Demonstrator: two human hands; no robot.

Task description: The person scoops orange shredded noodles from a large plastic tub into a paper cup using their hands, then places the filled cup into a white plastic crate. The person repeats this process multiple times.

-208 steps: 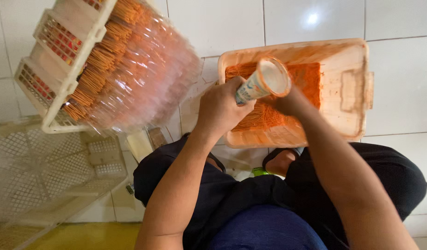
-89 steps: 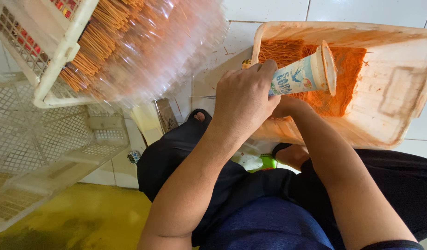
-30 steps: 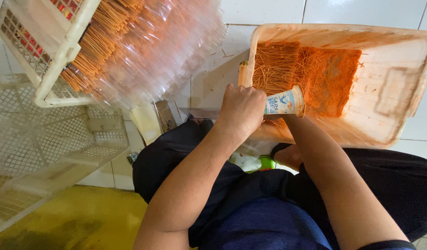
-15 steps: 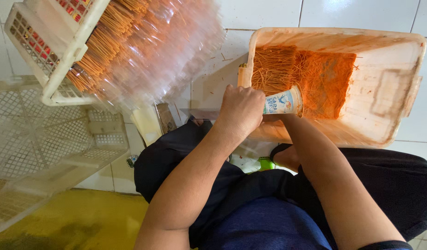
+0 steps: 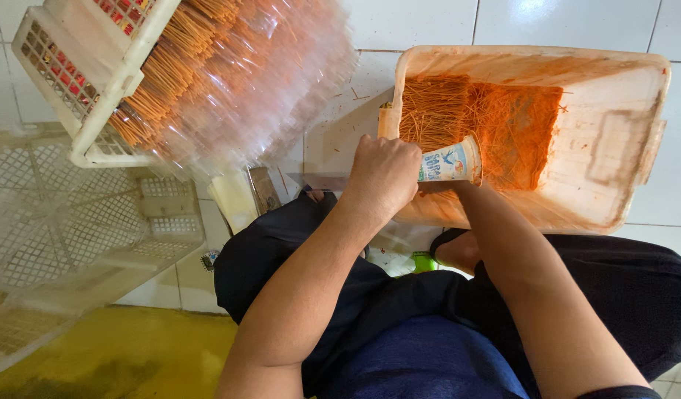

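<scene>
— Over the near edge of the tub, what are you holding?

— I'm gripping a paper cup (image 5: 450, 161) on its side, its open mouth pointing into the orange plastic tub (image 5: 621, 133). My left hand (image 5: 385, 174) is wrapping it, fingers (image 5: 370, 148) clenched around its base end.

— And your right hand?

— It's reaching in under the cup, hidden behind the cup and my left hand, so I cannot tell whether it is grasping anything.

— What is lying in the tub?

— Thin orange sticks (image 5: 436, 111) are piling up at the left side, just beside the cup's mouth, and orange powder (image 5: 521, 129) is coating the tub floor next to them.

— What else is sitting around you?

— Up to the left, a white lattice crate (image 5: 67, 81) is tilting, holding bundles of the same sticks in clear plastic sleeves (image 5: 266, 81). An empty white crate (image 5: 74, 236) is lying below it. Everything is resting on a white tiled floor (image 5: 547, 22), and I'm sitting with my dark trousers (image 5: 421, 347) just beneath the tub.
</scene>
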